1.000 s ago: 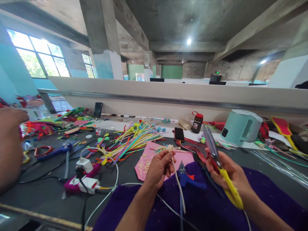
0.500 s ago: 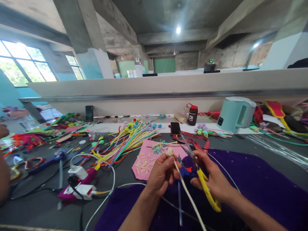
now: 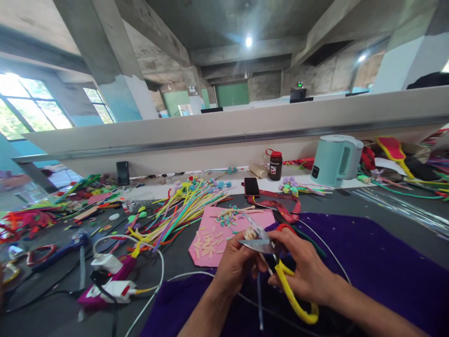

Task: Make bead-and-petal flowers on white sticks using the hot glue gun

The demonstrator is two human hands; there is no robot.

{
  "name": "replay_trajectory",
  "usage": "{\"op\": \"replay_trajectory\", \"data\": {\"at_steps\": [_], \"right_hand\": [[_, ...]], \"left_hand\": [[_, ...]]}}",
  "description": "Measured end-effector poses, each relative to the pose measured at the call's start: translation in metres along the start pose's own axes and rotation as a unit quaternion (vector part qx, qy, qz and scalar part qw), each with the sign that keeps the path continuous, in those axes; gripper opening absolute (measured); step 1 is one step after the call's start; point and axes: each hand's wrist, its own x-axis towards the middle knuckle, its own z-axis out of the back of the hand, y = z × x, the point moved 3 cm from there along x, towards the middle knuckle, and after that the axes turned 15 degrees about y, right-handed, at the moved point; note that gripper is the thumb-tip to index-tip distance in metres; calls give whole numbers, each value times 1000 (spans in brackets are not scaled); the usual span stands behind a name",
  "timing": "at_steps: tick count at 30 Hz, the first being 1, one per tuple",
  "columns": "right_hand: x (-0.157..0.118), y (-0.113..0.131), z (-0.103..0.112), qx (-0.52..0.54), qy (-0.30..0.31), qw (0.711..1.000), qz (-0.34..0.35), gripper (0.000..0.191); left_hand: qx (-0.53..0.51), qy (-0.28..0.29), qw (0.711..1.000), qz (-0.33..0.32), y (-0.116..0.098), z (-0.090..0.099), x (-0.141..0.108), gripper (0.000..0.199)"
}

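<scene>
The dark-purple cloth point(image 3: 368, 252) spreads below both hands. From them, the pink sheet point(image 3: 196, 256) lies from ten to twelve o'clock, holding short cream pieces point(image 3: 208, 243); the mint-green electric kettle point(image 3: 328, 161) stands between one and two. The right hand point(image 3: 305, 271) curls around yellow-handled scissors point(image 3: 288, 290), blades parted. At their ten o'clock, the left hand point(image 3: 233, 264) pinches the cream fuzzy stem point(image 3: 249, 233), its bundled end beside the blades.
</scene>
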Motion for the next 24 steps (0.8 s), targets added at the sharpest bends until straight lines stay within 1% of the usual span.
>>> {"op": "replay_trajectory", "data": {"at_steps": [11, 17, 24], "right_hand": [[-2, -1, -1, 0, 4, 1000, 2, 63], [-3, -3, -3, -22, -20, 999, 15, 63], [-3, -4, -3, -23, -25, 999, 13, 62]], "left_hand": [[19, -7, 1000, 15, 0, 2, 0, 31], [31, -23, 999, 13, 2, 6, -1, 29], [60, -31, 998, 8, 0, 6, -3, 26]]}}
